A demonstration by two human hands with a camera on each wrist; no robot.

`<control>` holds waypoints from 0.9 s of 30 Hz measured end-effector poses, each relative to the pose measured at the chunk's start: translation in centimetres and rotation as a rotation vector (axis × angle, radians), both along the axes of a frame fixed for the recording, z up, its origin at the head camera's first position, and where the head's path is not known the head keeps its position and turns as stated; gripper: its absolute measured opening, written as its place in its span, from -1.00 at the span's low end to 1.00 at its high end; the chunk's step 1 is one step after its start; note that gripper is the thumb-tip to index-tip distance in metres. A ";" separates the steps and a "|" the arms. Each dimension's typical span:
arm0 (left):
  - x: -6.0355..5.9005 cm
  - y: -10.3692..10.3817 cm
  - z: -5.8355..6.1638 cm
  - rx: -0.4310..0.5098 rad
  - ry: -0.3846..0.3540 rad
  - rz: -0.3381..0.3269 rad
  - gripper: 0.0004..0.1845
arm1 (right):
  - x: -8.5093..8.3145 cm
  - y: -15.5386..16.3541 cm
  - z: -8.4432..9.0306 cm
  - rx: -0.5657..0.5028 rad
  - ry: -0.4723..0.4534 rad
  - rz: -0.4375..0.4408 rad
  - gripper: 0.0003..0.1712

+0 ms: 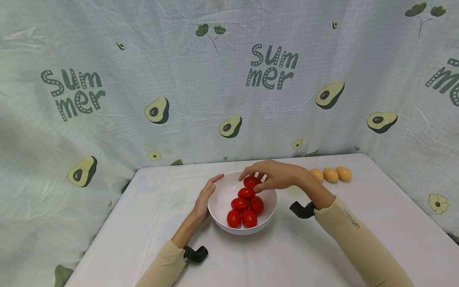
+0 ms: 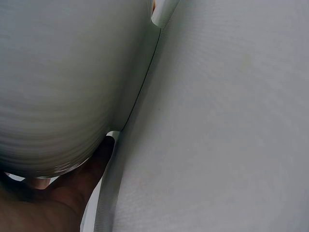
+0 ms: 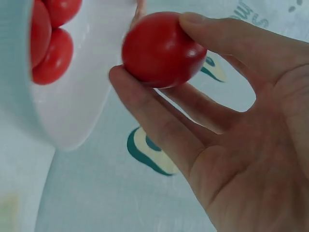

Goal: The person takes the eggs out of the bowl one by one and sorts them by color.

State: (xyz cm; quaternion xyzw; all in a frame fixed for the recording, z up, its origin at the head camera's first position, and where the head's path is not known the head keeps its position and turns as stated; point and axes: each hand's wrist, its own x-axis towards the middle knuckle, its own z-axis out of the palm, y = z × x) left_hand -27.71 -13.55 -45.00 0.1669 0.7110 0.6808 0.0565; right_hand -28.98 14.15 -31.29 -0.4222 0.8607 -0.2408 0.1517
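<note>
**Avocado-print cloth behind, white desk [image 1: 143, 223] below**

Right hand [image 1: 277, 175] over bowl [image 1: 218, 199], fingers [image 3: 159, 130] pinching tomato [image 1: 251, 182] above five more. Left hand [image 1: 204, 197] flat against bowl's outer wall, fingers straight. Three eggs [image 1: 330, 174] well apart, far right.

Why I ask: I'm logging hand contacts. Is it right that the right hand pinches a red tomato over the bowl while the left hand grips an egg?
Not quite. The left hand rests against the bowl, as the head view shows; the eggs lie untouched. The right hand pinches the tomato.
</note>
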 end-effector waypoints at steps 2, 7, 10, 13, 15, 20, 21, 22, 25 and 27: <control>0.1 0.0 0.0 -0.001 -0.002 0.002 -0.44 | 0.3 0.8 -0.3 -0.024 0.006 -0.007 -0.57; 0.2 0.1 0.0 -0.003 0.000 0.003 -0.44 | 1.1 3.0 -0.9 -0.078 -0.010 -0.089 -0.57; 0.2 0.2 0.0 0.001 0.003 -0.001 -0.44 | 1.6 4.5 -1.4 -0.115 -0.020 -0.132 -0.50; 0.2 0.3 0.0 0.006 0.004 -0.002 -0.43 | 1.9 5.9 -1.8 -0.131 -0.036 -0.175 -0.44; 0.1 0.3 -0.1 0.009 0.006 -0.002 -0.43 | 2.1 6.9 -2.1 -0.134 -0.050 -0.206 -0.42; 0.1 0.3 0.0 0.005 0.005 0.001 -0.43 | 2.2 9.3 -3.2 -0.154 -0.087 -0.281 -0.42; 0.1 0.3 0.1 0.005 0.002 0.002 -0.44 | 2.1 9.8 -3.4 -0.156 -0.093 -0.291 -0.42; 0.1 0.3 0.1 0.004 0.000 0.005 -0.44 | 2.0 10.2 -3.6 -0.157 -0.096 -0.299 -0.42; 0.1 0.2 0.1 -0.005 -0.004 0.013 -0.44 | 1.6 11.2 -4.2 -0.150 -0.107 -0.328 -0.42; 0.1 0.2 0.1 -0.007 -0.004 0.017 -0.44 | 1.4 11.8 -4.6 -0.139 -0.105 -0.345 -0.42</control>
